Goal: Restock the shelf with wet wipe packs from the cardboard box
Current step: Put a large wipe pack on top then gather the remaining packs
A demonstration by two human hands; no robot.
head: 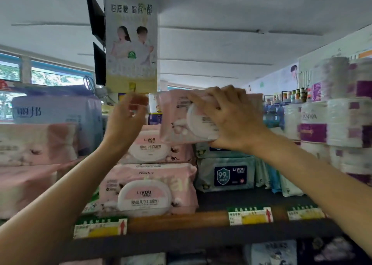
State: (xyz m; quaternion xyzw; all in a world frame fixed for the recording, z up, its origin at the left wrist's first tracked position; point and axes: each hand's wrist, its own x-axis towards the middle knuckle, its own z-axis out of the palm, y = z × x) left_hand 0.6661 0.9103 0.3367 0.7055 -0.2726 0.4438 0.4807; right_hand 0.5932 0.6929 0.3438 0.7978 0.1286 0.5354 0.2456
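The shelf (177, 223) carries a pink stack of 2 wet wipe packs, a lower pack (147, 190) at the front edge and an upper pack (155, 146) set further back, with a blue-grey pack (225, 173) just beside them on the right and toilet roll bundles (342, 121) further right. The likeliest trouble is at that stack: the right hand (231, 119) holds a 3rd pink pack (177, 117) in the air above the upper one, tilted, fingers curled over its top edge and white lid and thumb under its bottom edge, so it is gripped at 1 end only. Set down crooked on soft, rounded packs, it could slide forward off the pile and drag the upper pack with it. A smaller risk is the hanging poster (131, 41) directly above, which the raised pack or a hand could knock. The left hand (128, 113) hovers near the pack's left end, fingers loosely spread and holding nothing; if it does not steady that end, the pack may sag and twist. The cardboard box is out of view.
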